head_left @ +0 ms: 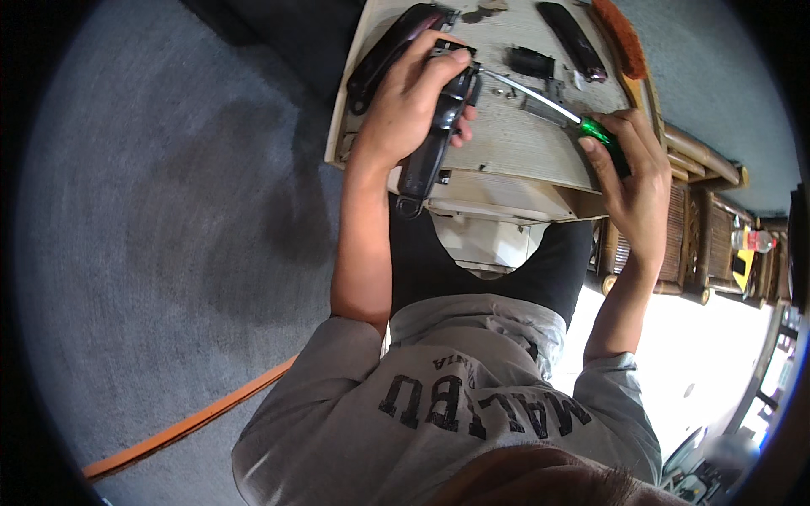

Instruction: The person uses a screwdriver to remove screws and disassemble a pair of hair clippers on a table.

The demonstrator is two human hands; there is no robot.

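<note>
My left hand (403, 110) is closed around a black hair clipper (427, 160), its thumb near the clipper's head end at the top. In my right hand (639, 173) is the green handle of a screwdriver (596, 129). Its long metal shaft slants left, and the tip meets the side of the clipper's head or lies right beside it; which of these I cannot tell. Several tiny screws (499, 92) and a grey metal piece (544, 107) lie between the hands. Just beyond them is a small black part (531, 61).
A pale wooden table (506, 164) with a drawer front stands before me. On it lie a dark curved housing (392, 52) at far left, a long dark cover (574, 38) and an orange-bristled brush (620, 38) at far right. Bamboo furniture (675, 228) stands to the right.
</note>
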